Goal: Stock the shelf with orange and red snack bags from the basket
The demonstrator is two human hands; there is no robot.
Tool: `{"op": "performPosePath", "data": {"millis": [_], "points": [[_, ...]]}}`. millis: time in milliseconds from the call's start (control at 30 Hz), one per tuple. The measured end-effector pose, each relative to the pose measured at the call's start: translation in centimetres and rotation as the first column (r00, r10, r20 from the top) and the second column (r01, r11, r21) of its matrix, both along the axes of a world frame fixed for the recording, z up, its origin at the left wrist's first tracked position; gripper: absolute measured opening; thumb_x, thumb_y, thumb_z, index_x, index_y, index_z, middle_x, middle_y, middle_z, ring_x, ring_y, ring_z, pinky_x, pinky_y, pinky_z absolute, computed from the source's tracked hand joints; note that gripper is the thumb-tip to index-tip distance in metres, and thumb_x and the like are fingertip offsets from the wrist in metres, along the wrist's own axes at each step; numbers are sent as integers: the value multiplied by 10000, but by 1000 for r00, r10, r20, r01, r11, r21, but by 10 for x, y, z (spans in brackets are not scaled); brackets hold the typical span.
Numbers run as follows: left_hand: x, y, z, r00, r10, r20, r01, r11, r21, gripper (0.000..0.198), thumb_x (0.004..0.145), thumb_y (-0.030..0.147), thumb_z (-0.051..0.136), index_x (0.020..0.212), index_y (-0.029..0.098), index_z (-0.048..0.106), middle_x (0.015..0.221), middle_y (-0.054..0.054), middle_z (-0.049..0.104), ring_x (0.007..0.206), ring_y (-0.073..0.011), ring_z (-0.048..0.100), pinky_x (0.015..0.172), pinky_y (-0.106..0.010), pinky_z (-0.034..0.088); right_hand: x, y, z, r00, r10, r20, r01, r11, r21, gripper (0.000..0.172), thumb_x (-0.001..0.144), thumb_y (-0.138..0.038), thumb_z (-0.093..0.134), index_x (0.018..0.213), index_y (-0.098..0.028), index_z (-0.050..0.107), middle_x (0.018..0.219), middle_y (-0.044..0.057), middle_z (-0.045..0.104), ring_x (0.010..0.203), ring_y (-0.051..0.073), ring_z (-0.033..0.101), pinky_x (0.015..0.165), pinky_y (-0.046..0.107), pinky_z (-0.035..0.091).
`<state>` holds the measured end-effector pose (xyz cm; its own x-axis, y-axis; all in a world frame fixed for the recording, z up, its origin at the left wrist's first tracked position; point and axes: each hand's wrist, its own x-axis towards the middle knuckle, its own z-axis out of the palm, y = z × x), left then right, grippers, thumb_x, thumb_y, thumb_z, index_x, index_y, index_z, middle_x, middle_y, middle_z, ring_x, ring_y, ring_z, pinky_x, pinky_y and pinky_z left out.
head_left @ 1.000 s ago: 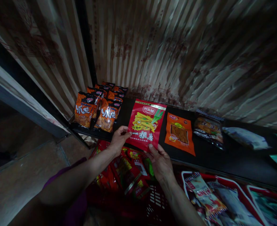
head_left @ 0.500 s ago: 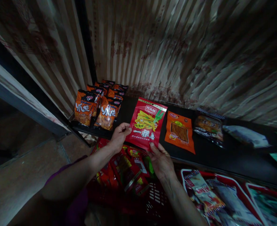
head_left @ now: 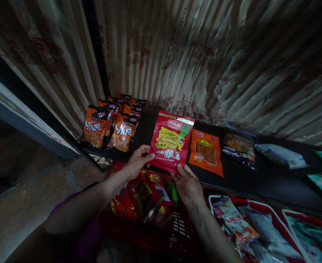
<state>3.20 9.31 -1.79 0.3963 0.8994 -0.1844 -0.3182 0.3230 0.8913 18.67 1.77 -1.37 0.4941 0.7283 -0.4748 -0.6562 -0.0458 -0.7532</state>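
Note:
A red snack bag (head_left: 169,140) with yellow sticks and a green onion printed on it is held between both hands, upright at the front of the black shelf (head_left: 234,182). My left hand (head_left: 140,160) pinches its lower left edge, thumb in front. My right hand (head_left: 187,180) grips the lower right corner, with the thumb on the front face. To the right of the bag lies an orange snack packet (head_left: 206,151). Below my hands a red basket (head_left: 179,226) holds several similar red bags (head_left: 147,195).
Orange and black snack bags (head_left: 122,131) stand in two rows at the shelf's left end. Farther right lie a dark packet (head_left: 239,146), a whitish packet (head_left: 281,155) and green packets. Another basket (head_left: 280,223) of snacks stands below. A dark post (head_left: 95,47) rises at the left corner.
The view has shifted slightly, so the shelf goods appear a little farther left. Both hands still hold the red snack bag, in nearly the same place and pose.

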Motion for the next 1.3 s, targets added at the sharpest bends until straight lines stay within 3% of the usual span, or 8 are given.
{"op": "performPosePath", "data": {"millis": [400, 600, 733, 967, 1100, 1167, 1300], "points": [[1, 3, -5, 995, 68, -75, -64, 996, 63, 264, 650, 309, 675, 824, 186, 520, 732, 32, 541, 557, -69, 463, 438, -180, 349, -1, 0, 3, 992, 113, 57, -117, 990, 74, 380, 447, -233, 893, 751, -215, 665, 765, -38, 716, 675, 136, 668, 663, 312, 600], [3, 4, -9, 982, 145, -120, -133, 985, 105, 266, 709, 287, 599, 933, 197, 486, 700, 48, 511, 543, -78, 461, 431, -178, 352, -2, 4, -4, 998, 42, 41, -43, 999, 20, 383, 395, -196, 902, 697, -195, 666, 698, -43, 693, 609, 99, 639, 545, 200, 586], [5, 8, -17, 961, 224, -162, -194, 964, 180, 306, 741, 237, 561, 1027, 206, 458, 701, 62, 481, 523, -66, 460, 445, -174, 382, -2, 11, -10, 997, 25, 68, -28, 999, 36, 328, 459, -159, 874, 705, -189, 658, 713, -30, 693, 643, 110, 652, 634, 226, 609], [8, 18, -21, 955, 231, -185, -172, 942, 290, 270, 772, 183, 547, 1036, 195, 604, 1110, -66, 544, 869, -142, 579, 716, -272, 519, 2, 43, -7, 994, 13, 113, -22, 997, 80, 298, 518, -101, 844, 715, -176, 633, 701, -28, 683, 655, 119, 665, 704, 275, 624], [16, 29, -23, 912, 337, -234, -232, 894, 384, 317, 738, 112, 586, 1033, 209, 652, 1238, -81, 508, 1176, -208, 483, 997, -366, 411, 11, 71, -6, 988, 61, 145, -75, 993, 89, 261, 566, -72, 815, 714, -162, 619, 705, -13, 685, 674, 131, 673, 751, 307, 618], [20, 34, -22, 909, 347, -231, -241, 890, 387, 345, 738, 97, 584, 1059, 205, 649, 1329, -96, 447, 1192, -215, 482, 1019, -377, 394, 15, 87, -7, 985, 55, 162, -69, 994, 82, 246, 583, -46, 793, 708, -159, 614, 695, -17, 680, 654, 124, 669, 752, 311, 617], [25, 43, -20, 925, 308, -224, -223, 914, 338, 430, 758, 103, 565, 1175, 200, 599, 1479, -129, 261, 1012, -194, 606, 947, -385, 467, 17, 112, -9, 985, 49, 164, -62, 995, 77, 232, 606, -9, 754, 722, -156, 617, 679, -24, 670, 620, 113, 658, 699, 289, 626]]}}
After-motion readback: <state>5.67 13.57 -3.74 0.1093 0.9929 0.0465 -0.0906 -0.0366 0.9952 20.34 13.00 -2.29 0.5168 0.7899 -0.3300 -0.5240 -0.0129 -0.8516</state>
